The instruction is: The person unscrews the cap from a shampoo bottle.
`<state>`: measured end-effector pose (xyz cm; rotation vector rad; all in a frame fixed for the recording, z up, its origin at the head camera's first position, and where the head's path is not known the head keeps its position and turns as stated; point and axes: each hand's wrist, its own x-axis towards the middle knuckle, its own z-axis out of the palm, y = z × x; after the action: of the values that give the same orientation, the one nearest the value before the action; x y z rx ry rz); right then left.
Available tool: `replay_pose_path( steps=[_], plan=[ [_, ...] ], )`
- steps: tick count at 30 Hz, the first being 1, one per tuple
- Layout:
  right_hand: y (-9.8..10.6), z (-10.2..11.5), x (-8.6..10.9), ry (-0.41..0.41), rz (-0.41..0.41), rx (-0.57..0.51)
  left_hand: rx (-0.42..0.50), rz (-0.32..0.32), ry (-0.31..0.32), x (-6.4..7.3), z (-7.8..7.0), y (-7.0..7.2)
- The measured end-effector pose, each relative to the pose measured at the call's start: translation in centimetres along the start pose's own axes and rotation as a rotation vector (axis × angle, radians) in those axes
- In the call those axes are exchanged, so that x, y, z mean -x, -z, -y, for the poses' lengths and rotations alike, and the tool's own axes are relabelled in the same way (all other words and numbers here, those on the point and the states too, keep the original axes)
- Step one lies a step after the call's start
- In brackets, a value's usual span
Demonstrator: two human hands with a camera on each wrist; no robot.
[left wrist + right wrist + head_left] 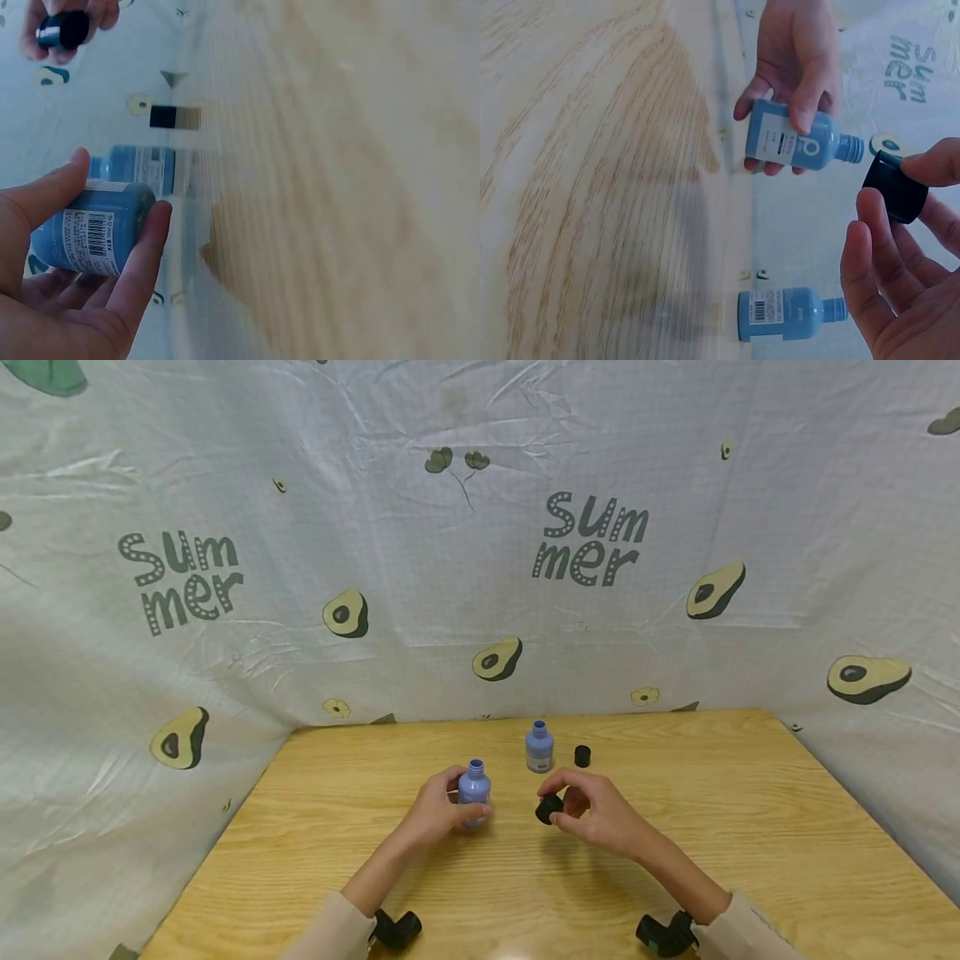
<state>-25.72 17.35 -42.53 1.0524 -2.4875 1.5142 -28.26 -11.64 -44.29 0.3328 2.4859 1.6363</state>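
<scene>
My left hand grips a small blue bottle, held upright with its threaded neck bare. White labels show on it, one with a barcode in the left wrist view. To the right, my right hand pinches a black cap between thumb and fingers, apart from the bottle. In the right wrist view the black cap is tilted, and the held bottle lies beyond it with its neck toward the cap. Behind both hands stands a second blue bottle, also uncapped.
Another black cap sits on the wooden table, right of the standing bottle. A white cloth printed with avocados and lettering hangs behind the table's back edge. Black wrist devices are worn near both sleeves.
</scene>
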Motion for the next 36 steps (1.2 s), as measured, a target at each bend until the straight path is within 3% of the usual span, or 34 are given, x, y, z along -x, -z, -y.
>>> replay_pose_path(
  steps=[9,15,23,36],
  plan=[
    [-0.1,-0.2,0.1,-0.024,0.024,-0.007,0.005,-0.083,0.058,-2.5,0.2,1.7],
    [-0.2,-0.2,0.1,-0.038,0.033,-0.002,-0.003,-0.136,0.078,-4.5,0.3,2.2],
    [-0.2,-0.2,0.1,-0.055,0.044,0.002,-0.002,-0.251,0.117,-6.5,1.1,2.7],
    [-0.2,-0.1,0.0,-0.053,0.053,0.004,-0.019,-0.233,0.168,-7.2,2.3,3.5]
  ],
)
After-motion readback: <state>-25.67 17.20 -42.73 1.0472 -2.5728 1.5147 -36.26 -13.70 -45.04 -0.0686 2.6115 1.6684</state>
